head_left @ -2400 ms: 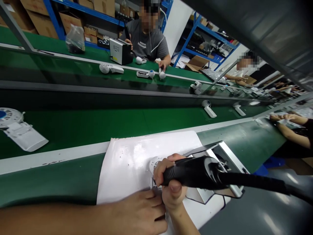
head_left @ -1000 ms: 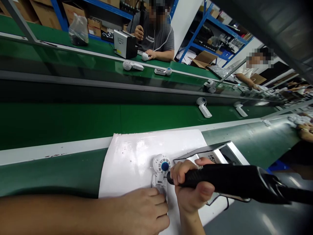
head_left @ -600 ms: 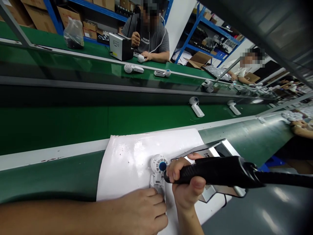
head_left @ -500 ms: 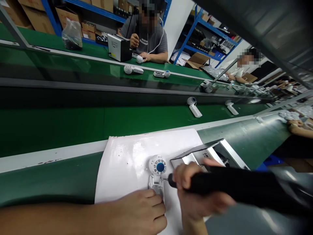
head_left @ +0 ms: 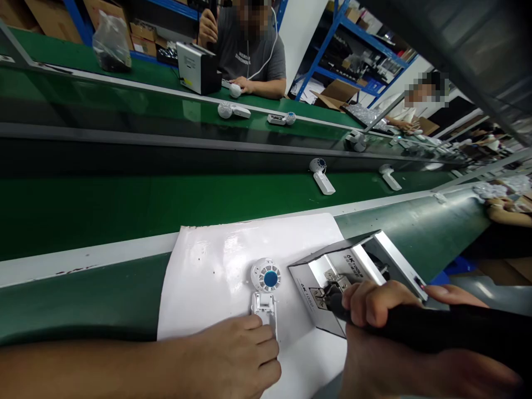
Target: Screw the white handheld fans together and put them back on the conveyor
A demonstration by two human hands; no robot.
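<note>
A white device lies on a white sheet, its round slotted head with a blue centre pointing away from me. My left hand is closed around the lower end of its body, hiding most of that part. With my right hand I grip a black electric screwdriver, tilted with its nose to the left. That nose is at the front of a silver screw feeder marked 6K TOOLS. Whether the bit touches a screw there cannot be made out.
Beyond the sheet runs a green conveyor belt with a similar white device and another white device on it. Across it, a person works beside a second metal box. Overhead at the right hangs a metal shelf.
My right hand has carried the screwdriver right, away from the white device to the screw feeder's front. My left hand stays on the device. Across the belt, the person has raised a hand.
</note>
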